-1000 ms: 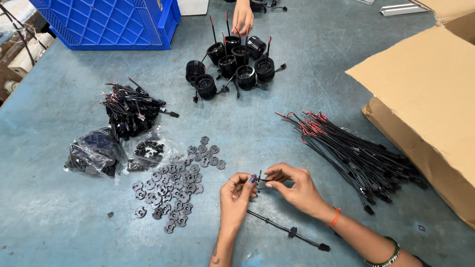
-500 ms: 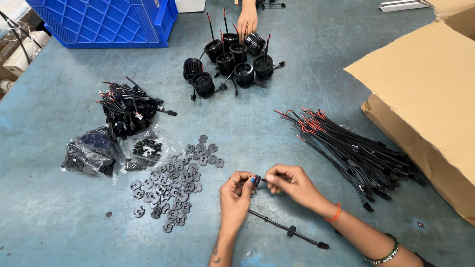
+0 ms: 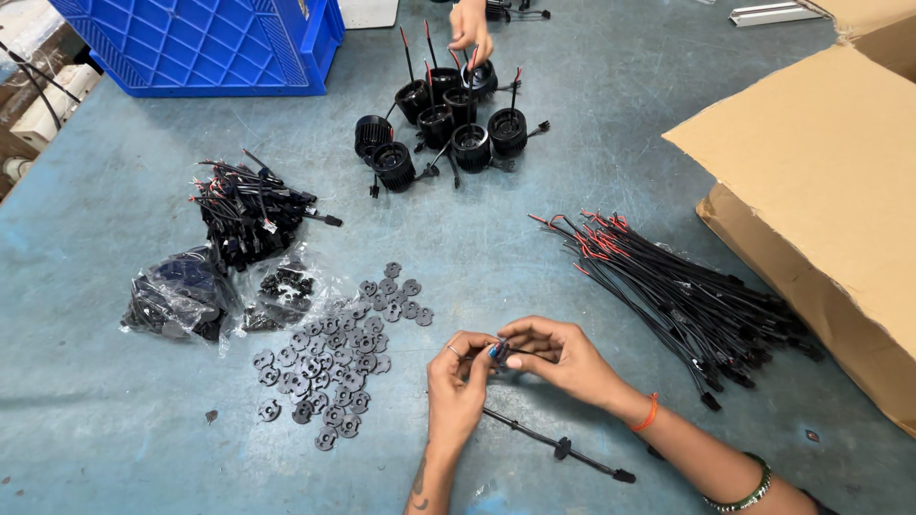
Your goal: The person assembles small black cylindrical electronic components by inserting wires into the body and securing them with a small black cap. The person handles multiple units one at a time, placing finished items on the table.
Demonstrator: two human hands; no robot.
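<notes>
A thin black cable with a small blue tip [image 3: 496, 351] sits pinched between the left hand [image 3: 458, 381] and right hand [image 3: 563, 358] near the blue-grey table's [image 3: 592, 238] front edge, as a second ago. Flat dark round washers [image 3: 329, 367] lie left, black wire bundle [image 3: 687, 305] right; another person's hand [image 3: 469, 24] has moved slightly among black cylindrical housings [image 3: 448, 124].

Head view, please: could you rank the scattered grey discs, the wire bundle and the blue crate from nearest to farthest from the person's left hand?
From the left hand:
1. Grey discs, just to its left.
2. Wire bundle, off to the right.
3. Blue crate, far top left corner.
</notes>
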